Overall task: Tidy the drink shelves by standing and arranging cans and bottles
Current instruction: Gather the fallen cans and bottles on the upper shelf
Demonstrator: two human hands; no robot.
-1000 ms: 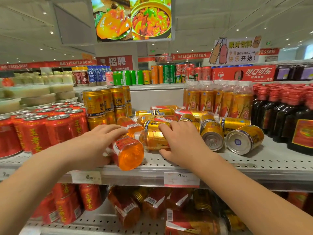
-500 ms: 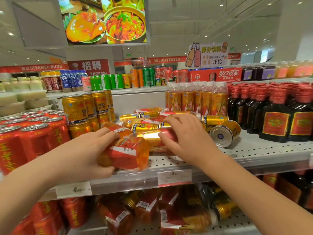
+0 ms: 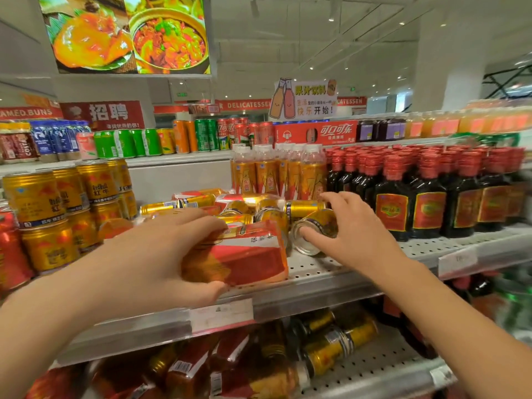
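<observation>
My left hand point(image 3: 161, 260) grips an orange drink bottle point(image 3: 244, 257) with a red and white label, lying on its side at the front of the perforated metal shelf point(image 3: 316, 272). My right hand point(image 3: 351, 234) rests on a fallen gold can point(image 3: 313, 228), its fingers over the body and a fingertip on the silver end. Behind both hands lies a jumble of toppled gold cans and orange bottles point(image 3: 230, 205).
Stacked gold Red Bull cans point(image 3: 63, 208) stand at the left, with red cans point(image 3: 8, 249) beside them. Upright orange bottles point(image 3: 276, 171) and dark red-capped bottles point(image 3: 417, 197) stand at the right. The lower shelf holds more fallen cans point(image 3: 331, 341).
The view has swung left to right. My right hand let go of the gold can in the pile and moved right onto the can lying end-out. My left hand keeps hold of the orange bottle.
</observation>
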